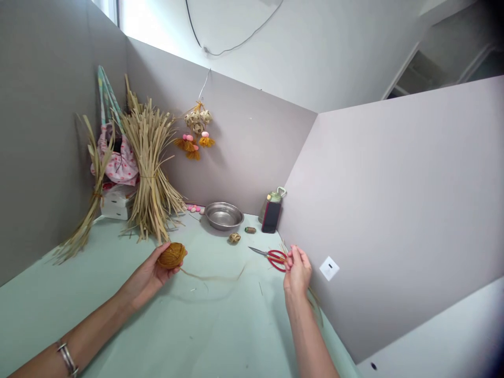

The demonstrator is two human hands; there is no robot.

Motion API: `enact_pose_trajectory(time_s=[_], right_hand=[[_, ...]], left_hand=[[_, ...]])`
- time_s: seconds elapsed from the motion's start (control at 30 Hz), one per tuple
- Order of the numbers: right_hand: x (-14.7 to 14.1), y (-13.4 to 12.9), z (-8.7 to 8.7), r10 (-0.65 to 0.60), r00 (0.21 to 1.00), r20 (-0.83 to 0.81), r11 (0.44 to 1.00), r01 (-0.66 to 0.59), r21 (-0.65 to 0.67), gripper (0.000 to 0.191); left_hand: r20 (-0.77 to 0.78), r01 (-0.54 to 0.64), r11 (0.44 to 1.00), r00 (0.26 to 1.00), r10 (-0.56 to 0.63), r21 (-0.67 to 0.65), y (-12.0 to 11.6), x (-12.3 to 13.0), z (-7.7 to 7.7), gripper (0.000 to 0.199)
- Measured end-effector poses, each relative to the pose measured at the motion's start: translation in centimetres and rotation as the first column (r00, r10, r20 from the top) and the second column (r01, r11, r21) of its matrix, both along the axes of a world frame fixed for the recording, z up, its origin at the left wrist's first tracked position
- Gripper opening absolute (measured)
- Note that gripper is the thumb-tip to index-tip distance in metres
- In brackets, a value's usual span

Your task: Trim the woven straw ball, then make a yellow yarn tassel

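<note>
A ball of mustard-brown yarn [172, 256] rests in my left hand [162, 266], whose fingers are wrapped around it. From the ball a loose strand [212, 277] runs rightward above the table and blurs out midway. My right hand [298, 266] is raised at the right, thumb and fingers pinched together on yarn strands [279, 258]; their tips are partly hidden. Just left of that hand lie red-handled scissors [271, 257], blades pointing left. Farther back sit a small woven straw ball [234, 238] and a small thread spool [250, 230].
A metal bowl [224, 216] stands at the back, with pink beads [193, 209] beside it. A phone [271, 217] leans on a bottle [263, 211]. Straw bundles [147, 168] and a pink bag [120, 163] occupy the left corner. Tasselled straw ornaments [198, 119] hang on the partition.
</note>
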State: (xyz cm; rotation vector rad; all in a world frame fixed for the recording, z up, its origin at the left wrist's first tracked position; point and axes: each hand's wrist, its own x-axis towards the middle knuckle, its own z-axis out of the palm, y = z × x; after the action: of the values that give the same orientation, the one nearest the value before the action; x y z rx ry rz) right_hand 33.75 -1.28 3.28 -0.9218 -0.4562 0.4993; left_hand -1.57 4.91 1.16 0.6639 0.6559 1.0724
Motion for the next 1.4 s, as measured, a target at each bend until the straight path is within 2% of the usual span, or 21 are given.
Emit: enact_pose_trajectory(time_s=[0.1, 0.13, 0.17, 0.27, 0.37, 0.4, 0.43, 0.47, 0.57, 0.67, 0.73, 0.8, 0.87, 0.93, 1.03, 1.13, 1.2, 1.23, 1.27, 1.33, 1.4], right_hand=[[-3.3, 0.1, 0.0, 0.155, 0.984, 0.089, 0.986, -0.148, -0.077, 0.036], [-4.9, 0.0, -0.1, 0.244, 0.962, 0.122, 0.966, -0.229, -0.123, 0.038], [-6.7, -0.2, -0.2, 0.39, 0.902, 0.185, 0.911, -0.35, -0.217, 0.042], [-11.9, -1.3, -0.7, 0.767, 0.615, 0.185, 0.626, -0.652, -0.429, 0.058], [-15.0, -2.5, -1.1, 0.962, 0.259, 0.086, 0.266, -0.82, -0.507, 0.052], [-15.3, -2.7, -1.1, 0.98, 0.187, 0.066, 0.194, -0.828, -0.526, 0.044], [-15.2, -2.8, -1.0, 0.984, 0.167, 0.065, 0.176, -0.824, -0.538, 0.038], [-14.8, -2.8, -0.9, 0.977, 0.2, 0.079, 0.211, -0.816, -0.538, 0.035], [-12.7, -2.1, -0.4, 0.881, 0.456, 0.127, 0.463, -0.774, -0.431, 0.036], [-10.5, -1.1, 0.0, 0.795, 0.604, 0.058, 0.591, -0.748, -0.302, 0.033], [-9.0, -0.6, 0.2, 0.721, 0.693, 0.027, 0.679, -0.697, -0.232, 0.034], [-7.3, -0.4, 0.3, 0.584, 0.81, 0.043, 0.802, -0.568, -0.187, 0.036], [-5.2, -0.2, 0.3, 0.375, 0.92, 0.113, 0.919, -0.352, -0.18, 0.039], [-2.8, -0.2, 0.3, 0.181, 0.968, 0.171, 0.971, -0.148, -0.189, 0.04], [-0.2, -0.1, 0.3, 0.044, 0.977, 0.209, 0.978, 0.001, -0.21, 0.038], [-0.4, 0.1, 0.5, -0.02, 0.954, 0.301, 0.965, 0.096, -0.242, 0.045], [-2.7, 0.1, 0.5, 0.041, 0.899, 0.437, 0.958, 0.09, -0.274, 0.061], [-4.3, -0.1, 0.5, 0.129, 0.852, 0.508, 0.95, 0.042, -0.311, 0.065], [-6.1, -0.3, 0.4, 0.274, 0.809, 0.52, 0.929, -0.083, -0.362, 0.068], [-9.8, -1.0, 0.1, 0.596, 0.672, 0.439, 0.791, -0.397, -0.466, 0.071], [-12.4, -1.7, -0.1, 0.82, 0.443, 0.362, 0.572, -0.615, -0.543, 0.064]], left_hand=[[-0.045, 0.044, 0.999, 0.998, -0.044, -0.011, -0.8, 0.6, 0.1, 0.019], [-0.071, 0.089, 0.996, 0.994, -0.088, 0.006, -1.4, 0.9, 0.2, 0.02], [-0.091, 0.139, 0.989, 0.987, -0.136, 0.039, -2.0, 1.1, 0.4, 0.023], [-0.119, 0.266, 0.954, 0.961, -0.25, 0.142, -3.5, 1.8, 0.9, 0.028], [-0.125, 0.269, 0.945, 0.96, -0.249, 0.185, -3.8, 1.9, 1.1, 0.03], [-0.116, 0.237, 0.953, 0.969, -0.218, 0.19, -3.5, 1.8, 1.0, 0.03], [-0.104, 0.193, 0.962, 0.979, -0.176, 0.192, -3.1, 1.6, 0.8, 0.029], [-0.092, 0.144, 0.971, 0.987, -0.128, 0.19, -2.6, 1.3, 0.6, 0.028], [-0.171, 0.064, 0.988, 0.984, -0.04, 0.138, -1.4, 0.7, -0.2, 0.028], [-0.259, 0.122, 0.989, 0.961, -0.095, 0.089, -1.1, 0.6, -0.7, 0.029], [-0.219, 0.144, 0.986, 0.968, -0.123, 0.082, -1.1, 0.6, -0.8, 0.028], [-0.141, 0.094, 0.993, 0.986, -0.085, 0.065, -0.8, 0.5, -0.9, 0.026], [-0.065, -0.017, 0.999, 0.998, 0.019, 0.032, -0.2, 0.2, -1.0, 0.022], [-0.033, -0.113, 0.994, 0.993, 0.113, 0.003, 0.6, -0.2, -1.3, 0.016], [-0.039, -0.14, 0.99, 0.989, 0.139, -0.005, 1.0, -0.4, -1.4, 0.014], [-0.07, -0.05, 0.998, 0.996, 0.053, 0.048, 0.1, -0.1, -0.9, 0.023], [-0.094, 0.046, 0.996, 0.995, -0.038, 0.075, -1.1, 0.4, -0.1, 0.03], [-0.102, 0.097, 0.992, 0.991, -0.089, 0.079, -1.8, 0.6, 0.3, 0.032], [-0.11, 0.181, 0.979, 0.979, -0.17, 0.091, -2.4, 0.8, 0.8, 0.032], [-0.099, 0.336, 0.935, 0.94, -0.326, 0.113, -3.6, 1.1, 1.7, 0.03], [-0.086, 0.452, 0.883, 0.892, -0.444, 0.127, -4.2, 1.2, 2.2, 0.03]])
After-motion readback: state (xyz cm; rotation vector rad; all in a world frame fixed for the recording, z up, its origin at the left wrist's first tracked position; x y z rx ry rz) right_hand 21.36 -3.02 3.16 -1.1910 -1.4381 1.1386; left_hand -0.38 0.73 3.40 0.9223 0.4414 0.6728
